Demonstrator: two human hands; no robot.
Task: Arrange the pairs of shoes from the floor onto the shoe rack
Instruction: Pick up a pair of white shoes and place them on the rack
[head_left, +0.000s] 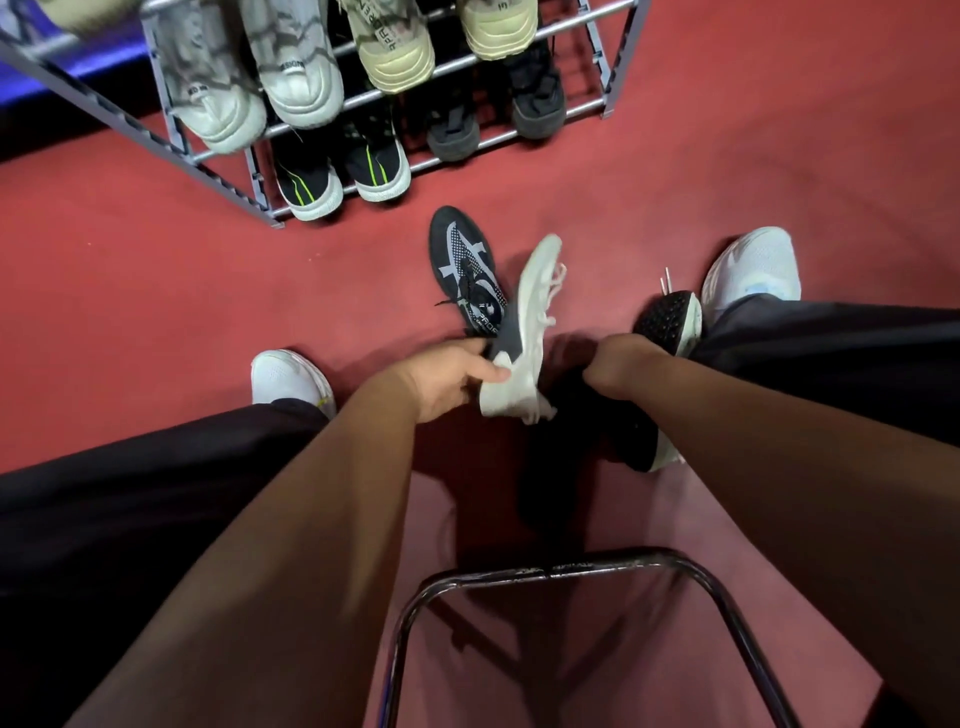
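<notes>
Left grip (451, 382) pinches the white heel of a white-soled shoe (530, 317), tipped on edge with its toe pointing away; right grip (618, 364) curls closed on a black shoe (670, 316) just beside it. One patterned black shoe (462, 262) lies on the red floor (156, 275), touching the white-soled one. Bare floor lies open between these three and the rack (156, 137), where eight shoes sit in four pairs on two tiers

Left hand (447, 379) gripping the heel of a white-soled sneaker (527, 332) tilted on edge, right hand (618, 364) holding a black sneaker (667, 317), black patterned sneaker (460, 260) on red floor (156, 291), shoe rack (228, 189) filled with pairs
</notes>
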